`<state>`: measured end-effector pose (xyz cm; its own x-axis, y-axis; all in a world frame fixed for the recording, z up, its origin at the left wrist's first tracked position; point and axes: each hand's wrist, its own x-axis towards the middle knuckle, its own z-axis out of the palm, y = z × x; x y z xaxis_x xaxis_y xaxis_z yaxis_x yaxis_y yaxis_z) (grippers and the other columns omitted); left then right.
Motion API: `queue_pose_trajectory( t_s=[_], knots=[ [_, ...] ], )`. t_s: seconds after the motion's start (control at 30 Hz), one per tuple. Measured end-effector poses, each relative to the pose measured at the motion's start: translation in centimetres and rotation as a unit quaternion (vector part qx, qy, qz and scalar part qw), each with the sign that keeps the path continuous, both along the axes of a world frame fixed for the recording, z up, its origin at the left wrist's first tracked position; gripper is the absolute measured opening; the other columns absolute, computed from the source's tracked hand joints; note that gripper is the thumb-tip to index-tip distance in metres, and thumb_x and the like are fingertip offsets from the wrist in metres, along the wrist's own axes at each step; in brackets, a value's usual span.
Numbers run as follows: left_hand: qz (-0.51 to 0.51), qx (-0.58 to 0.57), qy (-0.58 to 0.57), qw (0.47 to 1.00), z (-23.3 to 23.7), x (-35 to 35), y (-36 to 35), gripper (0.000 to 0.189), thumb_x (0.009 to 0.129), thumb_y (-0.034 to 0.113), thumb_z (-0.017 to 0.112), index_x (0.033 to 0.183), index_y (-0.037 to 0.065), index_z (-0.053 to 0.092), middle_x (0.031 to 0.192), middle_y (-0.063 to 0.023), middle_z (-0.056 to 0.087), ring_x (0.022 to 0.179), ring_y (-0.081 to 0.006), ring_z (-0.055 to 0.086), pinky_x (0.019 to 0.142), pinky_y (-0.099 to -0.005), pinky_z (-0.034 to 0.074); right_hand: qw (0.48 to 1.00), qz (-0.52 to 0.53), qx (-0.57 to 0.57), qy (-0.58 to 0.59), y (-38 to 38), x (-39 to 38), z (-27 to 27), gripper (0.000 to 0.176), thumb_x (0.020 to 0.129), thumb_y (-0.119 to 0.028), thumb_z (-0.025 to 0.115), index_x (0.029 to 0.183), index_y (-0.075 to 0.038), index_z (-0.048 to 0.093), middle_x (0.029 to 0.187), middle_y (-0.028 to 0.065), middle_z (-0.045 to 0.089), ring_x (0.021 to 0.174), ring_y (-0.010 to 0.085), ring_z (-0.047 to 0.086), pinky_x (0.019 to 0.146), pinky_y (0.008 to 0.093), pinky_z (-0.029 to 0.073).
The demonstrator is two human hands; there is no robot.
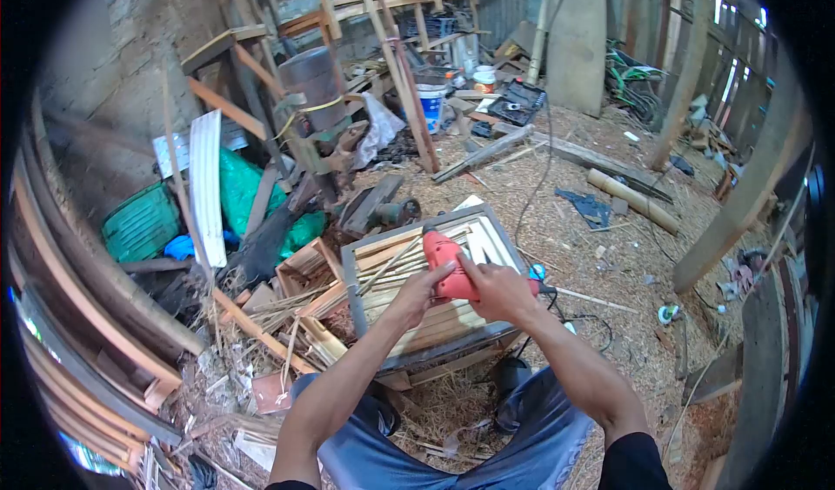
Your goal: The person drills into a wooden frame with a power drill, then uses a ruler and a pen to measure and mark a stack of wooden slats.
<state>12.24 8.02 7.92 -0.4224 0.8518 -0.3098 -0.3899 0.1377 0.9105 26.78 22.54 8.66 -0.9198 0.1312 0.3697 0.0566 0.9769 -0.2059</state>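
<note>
Both of my hands are on a red power drill (442, 251), which points away from me over a low wooden stand. My right hand (503, 292) wraps the drill's rear grip, where the dark cord comes out. From the other side, my left hand (419, 293) grips the body, thumb along its flank. Under the drill lies a grey-edged wooden frame (355, 294) filled with pale slats (404, 340). Several thin wood strips (383, 270) lie loose across it. The drill's tip overlaps the frame's far part in this view.
Offcuts (323, 338) are heaped left of the stand. Long boards (96, 316) lean along the left wall. A wooden post (739, 203) rises at right. Beyond the stand are a bamboo piece (632, 201), a white-blue bucket (431, 106) and an opened black tool case (518, 101).
</note>
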Motion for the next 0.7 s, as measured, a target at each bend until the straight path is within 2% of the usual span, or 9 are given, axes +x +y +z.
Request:
queue_pose_trajectory(
  t_s=[0.1, 0.2, 0.23, 0.3, 0.33, 0.43, 0.47, 0.57, 0.7],
  knots=[
    [0.000, 0.006, -0.023, 1.000, 0.5, 1.1, 1.0, 0.042, 0.092, 0.036, 0.067, 0.120, 0.006, 0.059, 0.114, -0.0035, 0.066, 0.095, -0.0125, 0.064, 0.085, -0.0303, 0.051, 0.991, -0.061, -0.039, -0.115, -0.2, 1.8, 2.3, 0.092, 0.071, -0.022, 0.073, 0.147, 0.001, 0.027, 0.095, 0.0225, 0.068, 0.086, 0.0397, 0.067, 0.075, 0.0465, 0.054],
    [-0.009, 0.065, -0.006, 0.998, 1.0, 2.5, 2.8, 0.049, 0.089, 0.028, 0.072, 0.125, -0.001, 0.055, 0.114, -0.0079, 0.066, 0.101, -0.0146, 0.064, 0.089, -0.0315, 0.050, 0.957, -0.140, -0.231, -0.106, 1.7, 5.0, 3.3, 0.097, 0.065, -0.020, 0.078, 0.147, -0.002, 0.029, 0.113, 0.0259, 0.064, 0.106, 0.0415, 0.062, 0.089, 0.0441, 0.050],
    [-0.021, 0.065, -0.008, 0.998, 1.3, 3.1, 4.0, 0.049, 0.089, 0.028, 0.072, 0.125, -0.001, 0.055, 0.114, -0.0079, 0.066, 0.101, -0.0146, 0.064, 0.089, -0.0315, 0.050, 0.955, -0.152, -0.232, -0.105, 2.9, 5.8, 3.2, 0.097, 0.065, -0.020, 0.078, 0.147, -0.002, 0.029, 0.113, 0.0259, 0.064, 0.106, 0.0415, 0.062, 0.089, 0.0441, 0.050],
    [-0.077, 0.084, 0.080, 0.990, 1.4, 5.0, 6.5, 0.054, 0.088, 0.029, 0.074, 0.126, -0.004, 0.055, 0.115, -0.0104, 0.065, 0.103, -0.0164, 0.063, 0.090, -0.0305, 0.049, 0.972, -0.064, -0.209, -0.091, 5.5, 8.0, 2.6, 0.095, 0.061, -0.023, 0.081, 0.143, -0.002, 0.037, 0.114, 0.0249, 0.064, 0.105, 0.0396, 0.063, 0.089, 0.0432, 0.050],
    [-0.095, 0.122, 0.140, 0.978, 1.4, 6.0, 8.1, 0.056, 0.086, 0.029, 0.075, 0.126, -0.006, 0.056, 0.113, -0.0113, 0.066, 0.101, -0.0159, 0.062, 0.088, -0.0289, 0.049, 0.962, -0.052, -0.254, -0.085, 6.4, 9.2, 3.5, 0.092, 0.057, -0.023, 0.083, 0.138, 0.001, 0.044, 0.114, 0.0239, 0.064, 0.104, 0.0365, 0.064, 0.090, 0.0424, 0.050],
    [-0.140, 0.117, 0.207, 0.961, 2.3, 9.6, 12.7, 0.054, 0.089, 0.027, 0.072, 0.129, -0.005, 0.055, 0.107, -0.0108, 0.067, 0.095, -0.0122, 0.061, 0.084, -0.0290, 0.050, 0.937, -0.161, -0.303, -0.066, 9.3, 13.9, 2.3, 0.092, 0.056, -0.020, 0.083, 0.137, 0.001, 0.045, 0.116, 0.0230, 0.064, 0.104, 0.0339, 0.064, 0.092, 0.0412, 0.050],
    [-0.153, 0.123, 0.180, 0.964, 1.5, 11.2, 14.5, 0.053, 0.091, 0.028, 0.070, 0.130, -0.004, 0.055, 0.108, -0.0114, 0.067, 0.095, -0.0130, 0.062, 0.085, -0.0295, 0.050, 0.932, -0.154, -0.328, -0.001, 10.3, 16.0, 1.1, 0.093, 0.056, -0.019, 0.082, 0.138, 0.001, 0.045, 0.119, 0.0225, 0.063, 0.105, 0.0338, 0.064, 0.094, 0.0402, 0.049],
    [-0.155, 0.140, 0.124, 0.970, -4.5, 16.6, 20.0, 0.050, 0.095, 0.028, 0.064, 0.133, -0.003, 0.053, 0.110, -0.0131, 0.067, 0.097, -0.0160, 0.064, 0.087, -0.0310, 0.050, 0.916, -0.246, -0.317, 0.014, 12.0, 21.1, -2.2, 0.093, 0.057, -0.020, 0.081, 0.139, 0.001, 0.043, 0.122, 0.0258, 0.061, 0.112, 0.0382, 0.061, 0.096, 0.0418, 0.049],
    [-0.113, 0.113, 0.113, 0.981, -14.4, 22.3, 22.9, 0.044, 0.098, 0.022, 0.055, 0.135, -0.002, 0.053, 0.118, -0.0166, 0.066, 0.104, -0.0225, 0.064, 0.091, -0.0360, 0.048, 0.869, -0.326, -0.372, -0.021, 13.6, 25.7, -12.0, 0.094, 0.056, -0.020, 0.083, 0.140, -0.001, 0.043, 0.124, 0.0237, 0.061, 0.114, 0.0369, 0.061, 0.097, 0.0415, 0.048]
  ],
)
